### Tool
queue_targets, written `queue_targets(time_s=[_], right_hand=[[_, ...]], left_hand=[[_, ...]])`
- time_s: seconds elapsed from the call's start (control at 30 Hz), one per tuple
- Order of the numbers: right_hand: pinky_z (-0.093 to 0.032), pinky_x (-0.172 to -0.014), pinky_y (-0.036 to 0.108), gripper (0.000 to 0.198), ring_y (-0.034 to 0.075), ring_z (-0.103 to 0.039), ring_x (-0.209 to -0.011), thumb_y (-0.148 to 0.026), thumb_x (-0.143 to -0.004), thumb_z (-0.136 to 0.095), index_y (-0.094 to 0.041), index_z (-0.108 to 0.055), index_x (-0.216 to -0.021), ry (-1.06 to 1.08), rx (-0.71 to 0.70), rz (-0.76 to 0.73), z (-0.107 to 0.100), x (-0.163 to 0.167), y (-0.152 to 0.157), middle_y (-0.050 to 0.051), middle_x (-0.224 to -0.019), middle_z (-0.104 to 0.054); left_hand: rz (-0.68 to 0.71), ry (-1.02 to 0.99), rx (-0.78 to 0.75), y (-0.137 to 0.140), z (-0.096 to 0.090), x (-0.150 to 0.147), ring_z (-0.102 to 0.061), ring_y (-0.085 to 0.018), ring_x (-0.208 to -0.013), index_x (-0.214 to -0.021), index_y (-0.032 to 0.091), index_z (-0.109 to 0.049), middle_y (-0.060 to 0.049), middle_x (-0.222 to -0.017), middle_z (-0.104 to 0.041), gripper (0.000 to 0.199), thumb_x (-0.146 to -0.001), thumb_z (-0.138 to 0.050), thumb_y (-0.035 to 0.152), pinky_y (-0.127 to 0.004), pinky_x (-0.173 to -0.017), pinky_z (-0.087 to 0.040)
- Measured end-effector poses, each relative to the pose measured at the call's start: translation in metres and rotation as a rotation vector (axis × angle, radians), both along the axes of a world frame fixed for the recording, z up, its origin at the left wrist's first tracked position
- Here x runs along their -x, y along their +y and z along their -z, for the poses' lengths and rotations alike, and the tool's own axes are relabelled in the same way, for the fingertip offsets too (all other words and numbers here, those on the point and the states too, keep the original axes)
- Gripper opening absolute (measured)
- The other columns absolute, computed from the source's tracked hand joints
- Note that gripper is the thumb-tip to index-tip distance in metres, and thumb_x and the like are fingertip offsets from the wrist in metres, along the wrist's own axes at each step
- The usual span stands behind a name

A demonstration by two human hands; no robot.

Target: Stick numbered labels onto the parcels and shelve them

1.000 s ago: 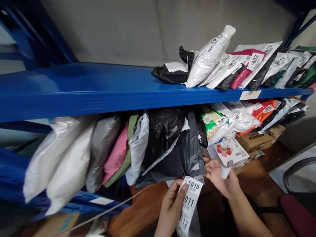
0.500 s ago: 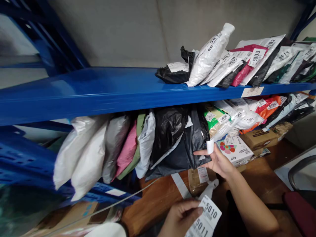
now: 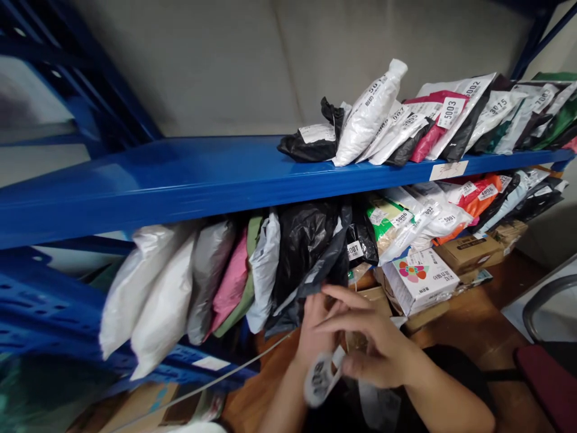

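Note:
My left hand [image 3: 314, 328] is at the bottom edge of a dark mailing bag [image 3: 327, 258], its fingers partly covered by my other hand. A strip of printed number labels [image 3: 321, 379], blurred, hangs curled under that hand, by the wrist. My right hand [image 3: 376, 340] crosses over from the right with fingers stretched and apart. Its index fingertip touches or nearly touches the bag's edge, and its thumb is close to the label strip. Just right of the bag is a black parcel [image 3: 363, 237] labelled 5007.
Bagged parcels [image 3: 162, 300] stand in a row under the blue shelf [image 3: 202, 186]. More labelled bags [image 3: 369, 120] lean on top of it. A white box [image 3: 421, 279] with a flower print and brown cartons [image 3: 471, 249] sit at right, near a dark red chair [image 3: 545, 385].
My right hand has moved left from the dark bag's right side to my left hand, which has risen to the bag. The bag's right side has swung left, uncovering the 5007 parcel.

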State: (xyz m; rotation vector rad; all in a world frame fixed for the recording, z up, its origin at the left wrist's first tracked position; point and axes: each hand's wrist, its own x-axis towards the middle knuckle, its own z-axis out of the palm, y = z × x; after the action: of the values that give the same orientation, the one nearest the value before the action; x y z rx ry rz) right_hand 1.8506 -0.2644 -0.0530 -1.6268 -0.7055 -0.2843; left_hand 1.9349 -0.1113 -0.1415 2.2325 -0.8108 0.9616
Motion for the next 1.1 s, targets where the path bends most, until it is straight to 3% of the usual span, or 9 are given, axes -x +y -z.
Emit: queue_targets(time_s=[0.17,0.27,0.33,0.43,0.57,0.67,0.83,0.93,1.1], right_hand=[[-0.052,-0.051,0.026,0.053,0.012,-0.061,-0.052,-0.071,-0.082,-0.062,-0.02,-0.077,-0.081,0.226,-0.518,0.177,0.01,-0.021,-0.02,0.009,-0.092,-0.078],[-0.052,-0.049,0.026,0.044,0.012,-0.06,-0.05,-0.064,-0.08,-0.07,-0.02,-0.076,-0.081,0.183,-0.683,0.404,0.015,-0.03,-0.023,0.006,-0.084,-0.078],[-0.06,-0.069,0.035,0.028,0.02,-0.07,-0.074,-0.051,-0.078,-0.078,-0.024,-0.078,-0.085,-0.021,-0.554,0.561,0.015,-0.033,-0.018,0.006,-0.09,-0.079],[-0.057,-0.094,0.048,0.01,0.026,-0.07,-0.098,-0.033,-0.077,-0.081,-0.032,-0.08,-0.087,-0.319,-0.134,0.566,0.015,-0.043,-0.008,0.004,-0.096,-0.08],[-0.057,-0.092,0.049,0.018,0.024,-0.07,-0.099,-0.027,-0.091,-0.062,-0.033,-0.079,-0.093,-0.486,0.33,0.361,0.023,-0.074,-0.012,0.002,-0.103,-0.08],[-0.056,-0.09,0.049,0.024,0.025,-0.068,-0.101,-0.026,-0.093,-0.055,-0.029,-0.078,-0.099,-0.554,0.542,0.378,0.028,-0.093,-0.025,0.006,-0.108,-0.079],[-0.055,-0.089,0.047,0.018,0.026,-0.064,-0.097,-0.03,-0.085,-0.067,-0.026,-0.077,-0.099,-0.6,0.441,0.511,0.035,-0.098,-0.035,0.008,-0.102,-0.078],[-0.055,-0.091,0.045,0.021,0.025,-0.063,-0.099,-0.029,-0.083,-0.07,-0.027,-0.075,-0.103,-0.578,0.387,0.481,0.038,-0.096,-0.039,0.007,-0.103,-0.076],[-0.054,-0.091,0.044,0.031,0.025,-0.067,-0.099,-0.037,-0.076,-0.081,-0.025,-0.073,-0.104,-0.515,0.36,0.447,0.042,-0.092,-0.051,0.009,-0.107,-0.075]], left_hand=[[-0.096,-0.282,-0.236,0.017,-0.05,-0.023,-0.051,-0.036,-0.132,-0.107,0.016,-0.065,-0.021,-0.139,-0.062,0.021,-0.092,-0.052,0.02,-0.06,-0.107,-0.041],[-0.195,-0.241,-0.449,0.016,-0.054,-0.024,-0.049,-0.045,-0.133,-0.123,0.015,-0.067,-0.022,-0.152,-0.05,0.039,-0.089,-0.063,0.034,-0.069,-0.105,-0.037],[-0.243,-0.19,-0.45,0.013,-0.049,-0.025,-0.047,-0.049,-0.134,-0.127,0.016,-0.068,-0.023,-0.153,-0.048,0.052,-0.084,-0.068,0.045,-0.072,-0.105,-0.035],[-0.251,-0.149,-0.4,0.012,-0.042,-0.027,-0.045,-0.049,-0.137,-0.13,0.017,-0.067,-0.022,-0.153,-0.048,0.056,-0.083,-0.066,0.049,-0.072,-0.107,-0.033],[-0.244,-0.193,-0.336,0.014,-0.035,-0.024,-0.043,-0.048,-0.138,-0.131,0.016,-0.066,-0.024,-0.152,-0.049,0.061,-0.083,-0.065,0.053,-0.068,-0.108,-0.034],[-0.258,-0.252,-0.275,0.009,-0.025,-0.018,-0.043,-0.048,-0.139,-0.13,0.013,-0.064,-0.027,-0.15,-0.05,0.066,-0.082,-0.067,0.057,-0.068,-0.109,-0.032],[-0.202,-0.401,-0.106,-0.01,-0.009,-0.016,-0.058,-0.035,-0.127,-0.107,0.021,-0.071,-0.017,-0.123,-0.073,0.028,-0.09,-0.064,0.042,-0.058,-0.119,-0.018],[-0.135,-0.437,-0.069,-0.017,-0.007,-0.018,-0.068,-0.025,-0.11,-0.113,0.022,-0.07,-0.009,-0.108,-0.079,0.023,-0.093,-0.06,0.029,-0.048,-0.122,-0.01],[-0.069,-0.478,-0.034,-0.016,-0.011,-0.019,-0.071,-0.022,-0.1,-0.103,0.018,-0.071,-0.007,-0.098,-0.08,0.015,-0.092,-0.065,0.025,-0.042,-0.118,-0.02]])
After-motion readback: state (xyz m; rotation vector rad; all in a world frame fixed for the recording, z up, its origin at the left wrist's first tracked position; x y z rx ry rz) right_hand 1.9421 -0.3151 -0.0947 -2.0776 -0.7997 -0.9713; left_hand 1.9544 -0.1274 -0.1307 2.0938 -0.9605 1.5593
